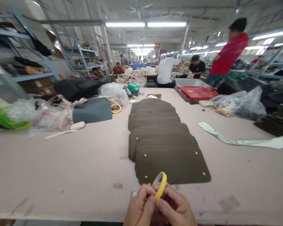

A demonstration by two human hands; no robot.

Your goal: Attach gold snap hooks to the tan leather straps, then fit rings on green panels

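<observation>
Both my hands meet at the near table edge around a small yellow tape roll (160,185) held upright. My left hand (139,205) pinches the roll's lower left side with closed fingers. My right hand (176,207) grips it from the right, thumb against the rim. Just beyond the roll lies a row of overlapping olive-green leather panels (160,138) with small metal studs, running away from me along the pinkish table (61,169).
A second yellow tape roll (116,108), a grey panel (91,110), a black bag (77,87) and plastic bags lie at the left. A red tray (197,92), clear bags and a pale perforated strip (226,138) are at the right. Three people work beyond the table.
</observation>
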